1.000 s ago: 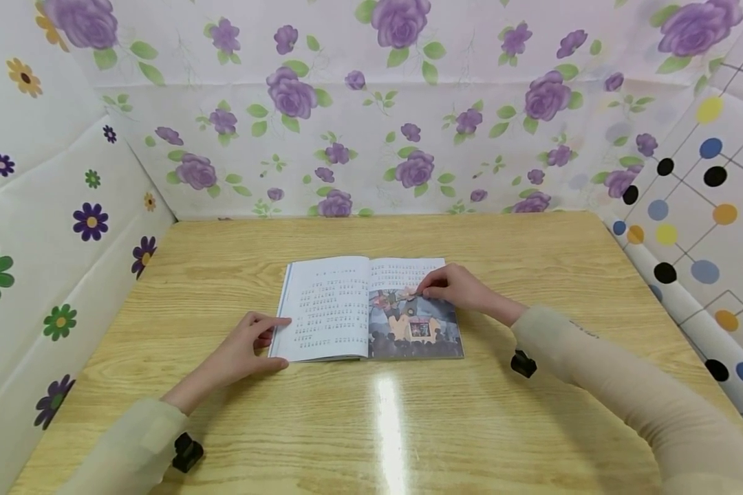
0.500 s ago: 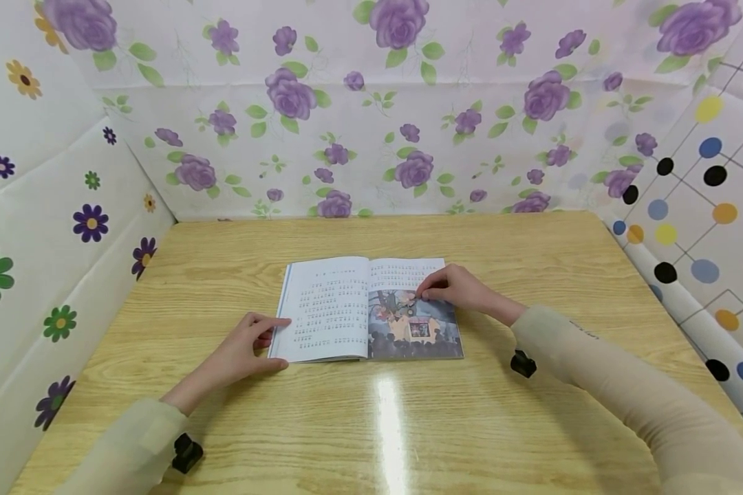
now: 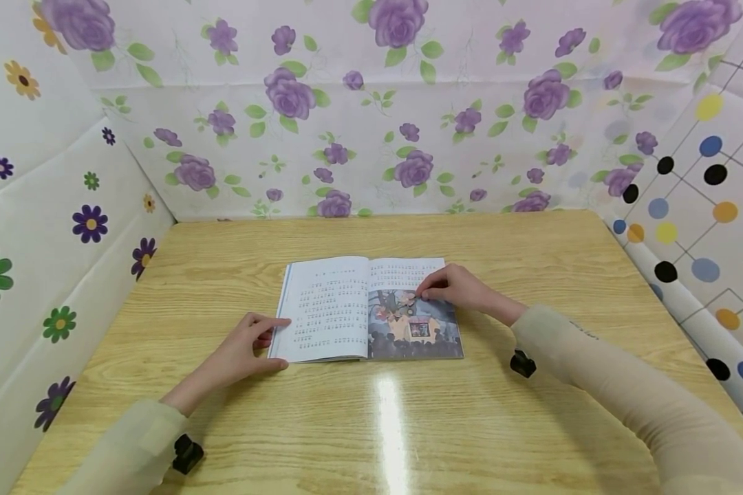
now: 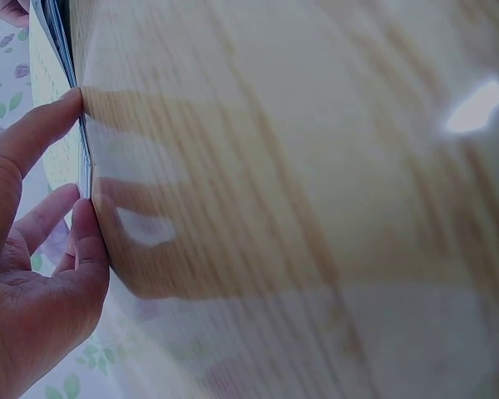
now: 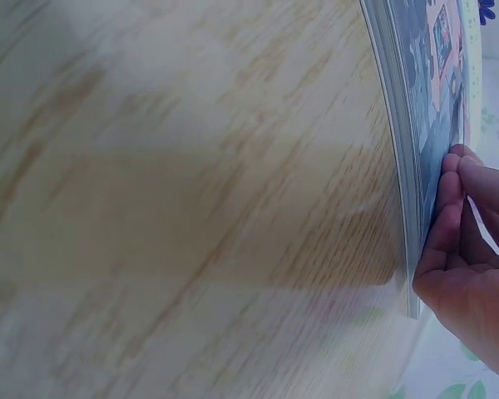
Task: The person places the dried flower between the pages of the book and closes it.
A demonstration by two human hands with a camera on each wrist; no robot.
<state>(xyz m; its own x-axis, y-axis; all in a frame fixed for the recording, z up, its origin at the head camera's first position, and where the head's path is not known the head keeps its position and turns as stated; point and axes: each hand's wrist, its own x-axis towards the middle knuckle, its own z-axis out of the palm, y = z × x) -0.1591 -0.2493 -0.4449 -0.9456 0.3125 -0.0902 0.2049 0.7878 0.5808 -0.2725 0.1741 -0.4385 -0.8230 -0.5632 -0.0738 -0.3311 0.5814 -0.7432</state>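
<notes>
An open book [image 3: 331, 302] lies on the wooden table, with print on its left page and a dark picture under a few text lines on its right page. At its left edge is my left hand [image 3: 241, 350]. The index finger reaches onto the left page, while the thumb touches the near left corner. My right hand [image 3: 464, 289] rests on the right page, its fingertips bunched near the thumb at the picture's upper part. In the right wrist view the right hand [image 5: 474, 258] hangs over the book's thick page edge; whether paper is pinched between its fingertips cannot be made out.
Wooden table surface [image 3: 272, 426] surrounds the book, with a bright light reflection in front of it. Flowered cloth [image 3: 371, 151] stands along the back, and patterned cloths line the left and right sides. A black device sits at each wrist.
The right fingertips shifted very slightly to the left page side at first and then stayed in place. The left hand and the book hold still.
</notes>
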